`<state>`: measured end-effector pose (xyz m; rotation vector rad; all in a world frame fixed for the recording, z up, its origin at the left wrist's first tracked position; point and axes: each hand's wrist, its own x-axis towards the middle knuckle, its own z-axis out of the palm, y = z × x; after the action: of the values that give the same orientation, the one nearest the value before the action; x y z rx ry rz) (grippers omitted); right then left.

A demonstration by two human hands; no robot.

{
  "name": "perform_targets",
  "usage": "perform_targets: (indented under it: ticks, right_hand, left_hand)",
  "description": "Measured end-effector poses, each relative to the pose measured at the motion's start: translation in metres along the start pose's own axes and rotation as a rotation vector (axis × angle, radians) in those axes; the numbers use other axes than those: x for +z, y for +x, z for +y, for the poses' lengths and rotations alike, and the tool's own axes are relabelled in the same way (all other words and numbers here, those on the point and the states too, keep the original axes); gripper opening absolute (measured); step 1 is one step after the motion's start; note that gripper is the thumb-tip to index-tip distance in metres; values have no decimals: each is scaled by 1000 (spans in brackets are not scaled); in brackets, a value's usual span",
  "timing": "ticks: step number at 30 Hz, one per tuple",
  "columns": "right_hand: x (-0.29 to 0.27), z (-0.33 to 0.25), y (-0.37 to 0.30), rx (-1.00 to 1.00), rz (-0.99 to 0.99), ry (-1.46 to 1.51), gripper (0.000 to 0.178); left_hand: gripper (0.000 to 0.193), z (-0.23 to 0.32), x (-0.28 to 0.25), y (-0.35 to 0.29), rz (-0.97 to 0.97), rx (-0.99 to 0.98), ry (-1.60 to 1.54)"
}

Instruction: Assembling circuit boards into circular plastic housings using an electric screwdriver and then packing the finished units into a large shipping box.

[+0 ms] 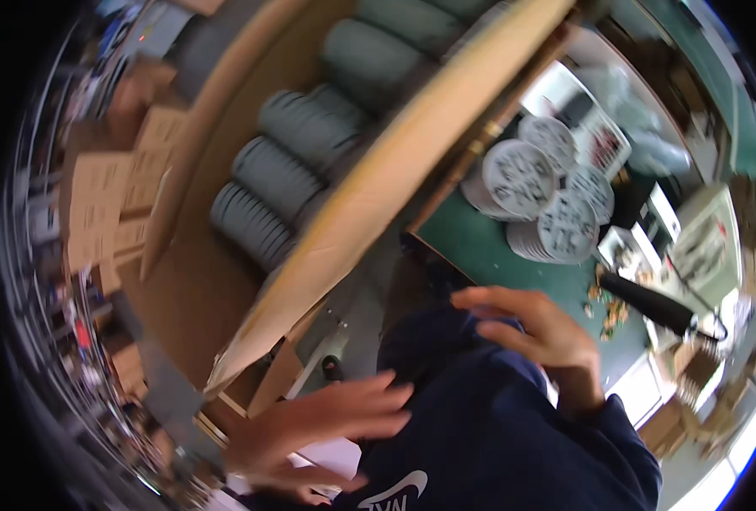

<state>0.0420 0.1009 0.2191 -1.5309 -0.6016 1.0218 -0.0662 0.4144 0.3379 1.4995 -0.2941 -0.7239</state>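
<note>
My left hand [318, 426] is in the air at the lower middle, below the near corner of a big cardboard box [378, 196]. Its fingers are stretched out and a little blurred, and nothing shows in them. My right hand [535, 332], fingers extended and empty, hovers in front of my dark blue top by the near edge of a green tabletop [480, 247]. Inside the box lie several rows of stacked grey round discs [280, 175]. More grey discs with dark markings [518, 179] stand in short stacks on the tabletop, beyond my right hand.
A black-handled tool [650, 304] lies on the table right of my right hand, beside small brownish pieces [608, 315]. White trays [603, 140] and clear plastic bags [655, 153] stand behind the discs. Closed cartons [101, 204] and shelving line the far left.
</note>
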Motion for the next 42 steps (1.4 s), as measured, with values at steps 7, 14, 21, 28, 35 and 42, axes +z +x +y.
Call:
perform_targets:
  ticks: [7,14,21,28,35,42]
  right_hand:
    - [-55,-172,71,-602,-65,-936,51]
    - [-37,-151,318,358,-454,-1421,75]
    - [-55,-31,377,713,-332,-831,133]
    - [-19,11,377,606,-241,-638,142]
    - [-17,25,351,382,-124,-690,138]
    - [-10,16,348,377,-56,-701,128]
  left_hand:
    - [68,0,-87,-7,873,-259,93]
    - [89,-172,-218,101,1063,-406,915]
    - [82,-195,-261,159,1355,-423,666]
    - [73,-206,-250,159,1444,-356,729]
    - [71,-206,-260,152,1345,-353,812]
    - [79,-202,-280,147,1214,-530,888]
